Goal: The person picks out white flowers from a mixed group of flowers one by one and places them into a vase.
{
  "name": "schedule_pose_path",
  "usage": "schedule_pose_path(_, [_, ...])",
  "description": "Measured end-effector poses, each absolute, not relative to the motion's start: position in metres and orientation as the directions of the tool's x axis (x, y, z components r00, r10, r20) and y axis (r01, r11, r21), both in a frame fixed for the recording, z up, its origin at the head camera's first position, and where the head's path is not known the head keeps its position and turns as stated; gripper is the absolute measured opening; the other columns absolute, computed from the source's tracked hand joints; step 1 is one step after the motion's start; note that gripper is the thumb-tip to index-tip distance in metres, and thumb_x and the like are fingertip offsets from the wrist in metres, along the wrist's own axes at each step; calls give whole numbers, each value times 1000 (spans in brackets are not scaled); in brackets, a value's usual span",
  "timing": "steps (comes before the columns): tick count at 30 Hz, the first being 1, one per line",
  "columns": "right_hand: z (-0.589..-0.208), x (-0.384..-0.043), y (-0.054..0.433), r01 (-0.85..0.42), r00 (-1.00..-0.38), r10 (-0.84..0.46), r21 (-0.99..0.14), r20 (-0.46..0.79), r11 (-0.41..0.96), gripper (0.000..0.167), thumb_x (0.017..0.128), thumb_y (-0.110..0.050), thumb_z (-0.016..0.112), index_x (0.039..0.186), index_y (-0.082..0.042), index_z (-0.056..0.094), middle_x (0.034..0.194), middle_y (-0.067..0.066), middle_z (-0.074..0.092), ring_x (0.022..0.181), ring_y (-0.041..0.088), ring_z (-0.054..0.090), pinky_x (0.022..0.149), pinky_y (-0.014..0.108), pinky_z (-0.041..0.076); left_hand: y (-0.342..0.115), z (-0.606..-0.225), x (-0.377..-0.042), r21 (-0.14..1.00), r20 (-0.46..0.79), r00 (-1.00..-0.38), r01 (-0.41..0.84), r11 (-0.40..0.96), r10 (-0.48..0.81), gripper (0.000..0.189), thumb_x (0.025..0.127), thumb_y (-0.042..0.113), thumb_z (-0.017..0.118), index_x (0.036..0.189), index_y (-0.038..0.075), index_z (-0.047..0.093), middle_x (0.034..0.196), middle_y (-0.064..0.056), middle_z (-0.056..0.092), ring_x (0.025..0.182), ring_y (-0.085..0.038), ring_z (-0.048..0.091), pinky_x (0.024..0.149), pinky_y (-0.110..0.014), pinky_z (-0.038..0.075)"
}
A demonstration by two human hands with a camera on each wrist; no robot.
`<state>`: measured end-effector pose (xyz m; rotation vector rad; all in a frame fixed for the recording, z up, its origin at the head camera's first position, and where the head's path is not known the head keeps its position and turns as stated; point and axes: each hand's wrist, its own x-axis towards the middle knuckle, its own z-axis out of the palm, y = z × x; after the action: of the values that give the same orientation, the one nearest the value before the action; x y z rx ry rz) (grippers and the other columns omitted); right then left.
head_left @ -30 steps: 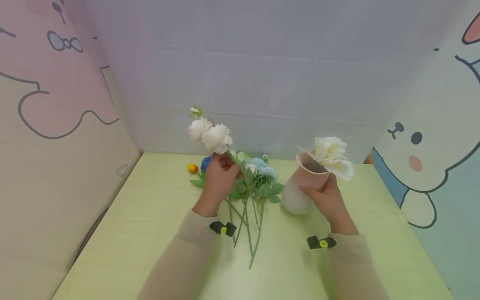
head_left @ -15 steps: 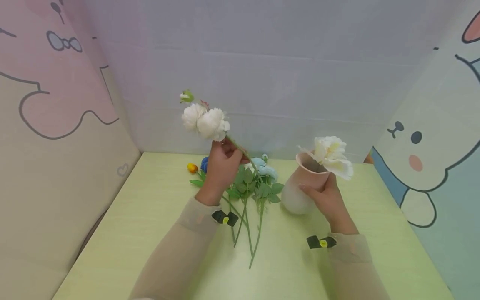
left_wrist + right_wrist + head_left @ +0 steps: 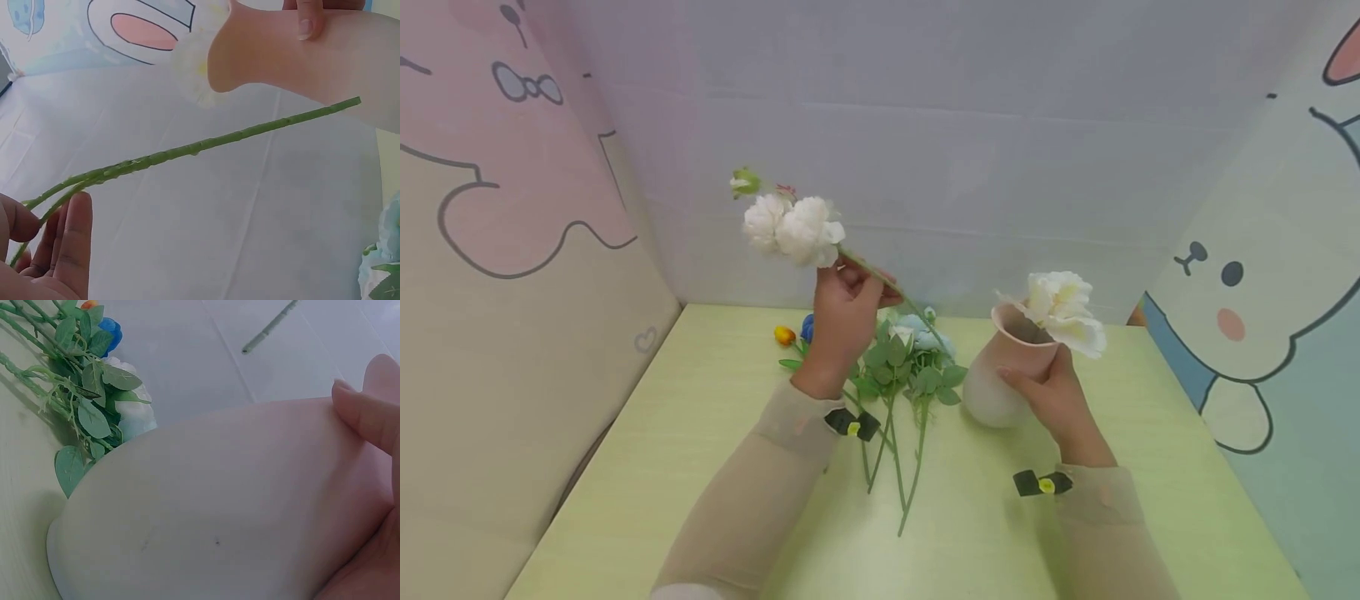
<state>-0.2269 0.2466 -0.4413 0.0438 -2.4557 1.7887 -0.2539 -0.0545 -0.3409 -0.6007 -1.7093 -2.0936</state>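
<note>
My left hand [image 3: 842, 329] pinches the stem of a white flower spray [image 3: 805, 232] above the table. Two fluffy blooms and a green-white bud point up and to the left. In the left wrist view the bare lower stem [image 3: 206, 142] slants across, its cut end overlapping the vase in that view. My right hand [image 3: 1062, 404] grips the neck of a pink-and-white vase [image 3: 996, 392], thumb on the near side. Out of the vase's mouth leans a large white flower [image 3: 1063, 310], its stem mostly hidden inside. The right wrist view is mostly filled by the vase's pale body [image 3: 187, 506].
Between the hands lie several artificial flowers, among them an orange tulip [image 3: 785, 336], a blue bloom [image 3: 807, 327] and pale blue blooms [image 3: 917, 327]. Their green stems [image 3: 917, 475] reach toward the front of the yellow table [image 3: 625, 483]. Cartoon-printed panels stand on both sides.
The left hand has lifted the white flower spray up and slightly left, away from the other flowers, with its stem tilting more toward the vase. The right hand and vase stay put.
</note>
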Motion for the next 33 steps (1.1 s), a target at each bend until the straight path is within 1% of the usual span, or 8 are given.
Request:
schedule_pose_path(3, [-442,-227,247,-87,-994,36,-949,102,303,86,92,-22,80,153,-4,22,147,13,42,129,20,45,106,29,38,-53,-339,-254,807,554,-831,550,-214,-47,28,101,-7,45,125,8,39,98,-32,62,83,-39,70,79,-46,62])
schedule_pose_path(5, [-442,-228,247,-90,-994,35,-950,105,301,86,92,-22,80,154,-5,22,148,12,42,129,20,45,106,28,38,-53,-337,-254,802,557,-828,556,-219,-65,22,101,-7,45,121,3,45,97,-30,63,84,-40,71,79,-45,62])
schedule_pose_path(10, [-442,-227,246,-93,-993,36,-944,110,316,85,92,-22,80,153,-4,23,147,13,42,128,20,45,104,27,38,-52,-334,-253,795,553,-826,562,-229,-108,12,102,-6,45,102,-5,57,94,-27,65,84,-36,73,81,-45,61])
schedule_pose_path(20, [-442,-227,246,-101,-993,32,-943,117,316,86,92,-21,79,154,-4,22,148,13,42,129,20,45,104,25,38,-50,-331,-253,761,543,-829,554,-336,-136,12,104,-2,51,115,1,50,94,-25,66,89,-42,70,85,-48,60])
schedule_pose_path(24, [-442,-227,246,-93,-993,33,-943,110,318,86,92,-22,80,154,-4,22,149,13,41,130,21,44,105,28,38,-49,-324,-255,751,570,-813,574,-327,-120,16,103,-2,50,118,3,49,95,-23,66,89,-43,71,85,-49,60])
schedule_pose_path(27, [-442,-228,246,-92,-993,35,-943,109,318,86,92,-22,80,153,-4,22,148,13,41,129,21,44,106,29,37,-49,-317,-257,739,595,-795,600,-308,-121,16,102,-4,48,117,3,49,95,-27,65,86,-37,72,83,-48,60])
schedule_pose_path(31, [-441,-228,246,-97,-993,36,-944,114,315,86,92,-21,80,153,-3,22,148,13,41,129,21,44,106,28,37,-49,-306,-259,716,625,-769,633,-295,-134,19,101,-7,46,116,3,48,95,-31,63,83,-38,72,81,-48,61])
schedule_pose_path(33, [-441,-228,246,-101,-992,37,-941,119,322,86,92,-21,80,153,-3,22,148,14,42,128,21,44,105,28,38,-49,-302,-260,705,634,-761,642,-300,-140,20,101,-8,46,116,4,47,93,-29,64,83,-39,72,81,-48,61])
